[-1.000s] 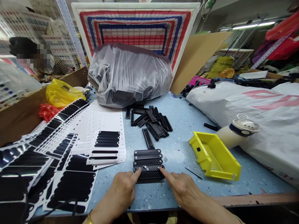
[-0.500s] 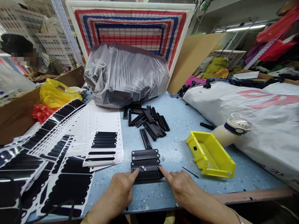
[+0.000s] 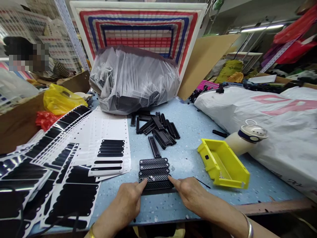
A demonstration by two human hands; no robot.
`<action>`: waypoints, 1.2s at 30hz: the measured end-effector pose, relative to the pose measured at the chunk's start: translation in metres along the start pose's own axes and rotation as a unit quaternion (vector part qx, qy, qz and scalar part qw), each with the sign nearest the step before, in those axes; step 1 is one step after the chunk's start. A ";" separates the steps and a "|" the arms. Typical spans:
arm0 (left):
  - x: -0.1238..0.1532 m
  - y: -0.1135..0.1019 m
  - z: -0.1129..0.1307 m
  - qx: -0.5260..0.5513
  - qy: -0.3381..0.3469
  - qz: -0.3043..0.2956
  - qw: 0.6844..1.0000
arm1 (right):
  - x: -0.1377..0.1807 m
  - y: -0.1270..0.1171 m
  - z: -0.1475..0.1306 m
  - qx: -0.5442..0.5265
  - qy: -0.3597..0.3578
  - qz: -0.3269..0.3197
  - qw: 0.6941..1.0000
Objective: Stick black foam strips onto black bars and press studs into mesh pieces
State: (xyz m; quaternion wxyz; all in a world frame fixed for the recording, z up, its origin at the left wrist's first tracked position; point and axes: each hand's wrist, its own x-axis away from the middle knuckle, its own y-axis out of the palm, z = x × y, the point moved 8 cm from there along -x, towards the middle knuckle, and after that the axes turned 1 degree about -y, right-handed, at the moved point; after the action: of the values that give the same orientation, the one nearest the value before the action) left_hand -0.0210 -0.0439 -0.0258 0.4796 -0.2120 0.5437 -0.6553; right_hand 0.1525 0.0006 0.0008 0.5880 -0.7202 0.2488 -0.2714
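Observation:
Several black perforated strips (image 3: 155, 172) lie side by side in a neat row on the blue table (image 3: 188, 155), near its front edge. My left hand (image 3: 127, 202) points its index finger at the left end of the nearest strips; the other fingers are curled under. My right hand (image 3: 189, 192) does the same at the right end, its fingertip touching the strip. Neither hand holds anything. A loose heap of black strips (image 3: 158, 129) lies farther back.
White sheets of black stickers (image 3: 74, 158) cover the table's left side. A yellow plastic bin (image 3: 223, 163) and a white bottle (image 3: 244, 138) sit to the right, before a big white sack (image 3: 267, 112). A grey plastic bag (image 3: 135, 79) of parts stands behind. A person sits far left.
My right hand has drawn in slightly, its index finger now bent closer against the strip's right end. The left hand and the strips stay as they were.

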 end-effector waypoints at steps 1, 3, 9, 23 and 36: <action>0.000 0.000 0.000 -0.006 -0.002 -0.002 1.000 | 0.002 -0.004 0.001 -0.009 -0.002 0.027 1.000; -0.001 0.000 0.001 -0.020 -0.005 -0.011 1.000 | 0.007 -0.009 0.003 -0.022 -0.003 0.083 0.996; -0.001 -0.002 0.001 -0.030 -0.011 -0.027 0.999 | 0.006 0.006 0.003 0.010 -0.037 0.107 0.994; 0.013 -0.012 -0.020 0.092 -0.078 -0.017 0.993 | 0.010 0.025 0.003 0.076 -0.056 0.150 0.984; 0.022 -0.004 -0.025 0.072 -0.081 -0.043 0.993 | 0.011 0.013 -0.005 0.077 -0.070 0.183 0.978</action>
State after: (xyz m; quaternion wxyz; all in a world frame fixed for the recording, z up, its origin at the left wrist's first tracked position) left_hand -0.0525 -0.0508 -0.0351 0.5076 -0.2519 0.4452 -0.6933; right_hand 0.1567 -0.0134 -0.0101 0.6971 -0.6326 0.3129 -0.1268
